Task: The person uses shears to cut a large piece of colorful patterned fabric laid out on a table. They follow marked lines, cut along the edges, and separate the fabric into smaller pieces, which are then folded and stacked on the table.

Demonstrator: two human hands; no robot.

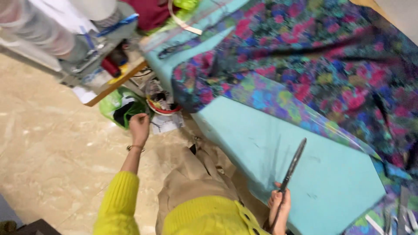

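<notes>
I've got the right hand (279,204) with its grip closed on long dark metal scissors (292,166), blades up over the turquoise surface's (278,143) near edge, clear of the floral fabric (313,56), while left hand (139,126) pinches something dark by the green bag (114,104) on the floor.
</notes>
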